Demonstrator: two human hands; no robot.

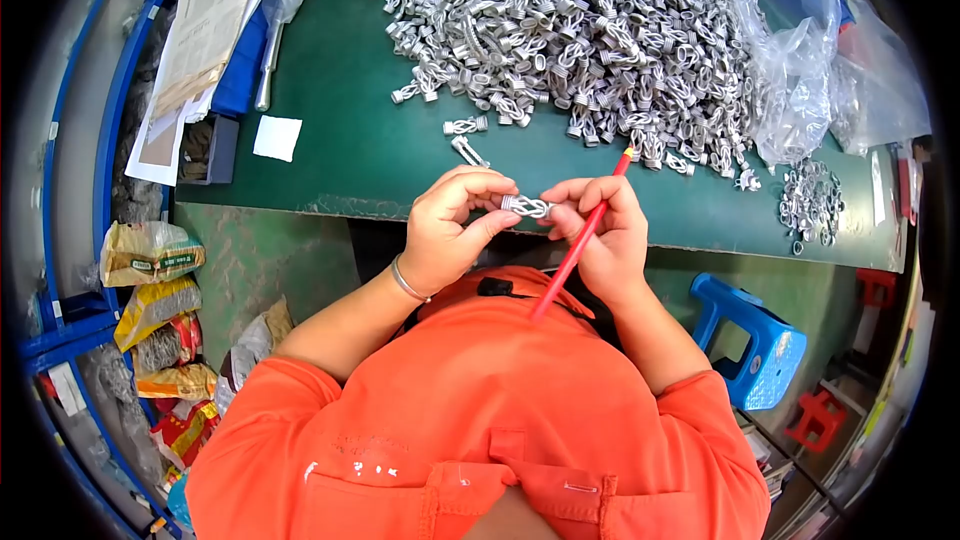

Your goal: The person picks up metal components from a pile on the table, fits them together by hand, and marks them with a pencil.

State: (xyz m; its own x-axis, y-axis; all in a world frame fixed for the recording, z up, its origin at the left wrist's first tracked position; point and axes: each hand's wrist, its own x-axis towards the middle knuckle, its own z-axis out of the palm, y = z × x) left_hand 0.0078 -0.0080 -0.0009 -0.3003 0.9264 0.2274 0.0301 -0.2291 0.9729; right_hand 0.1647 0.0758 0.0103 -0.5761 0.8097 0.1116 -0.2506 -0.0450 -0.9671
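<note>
Between my two hands, at the green table's front edge, is a small silvery metal piece [526, 206] with a ribbed end and a twisted, open cage body. My left hand [452, 227] pinches its ribbed end between thumb and fingers. With its fingertips, my right hand [608, 240] touches the other end. A long red stick [578, 258] with a yellow tip, like a pencil, is gripped in the right hand and slants down toward my shirt. Two similar loose pieces, one upper [465, 126] and one lower [467, 151], lie just beyond my left hand.
A large heap of like metal pieces [580, 30] covers the table's [330, 70] back. Clear plastic bags [785, 60] and a pile of small rings [810, 202] lie right. A white paper square [277, 138] lies left. A blue stool [750, 340] stands below right; blue shelving [95, 160] stands left.
</note>
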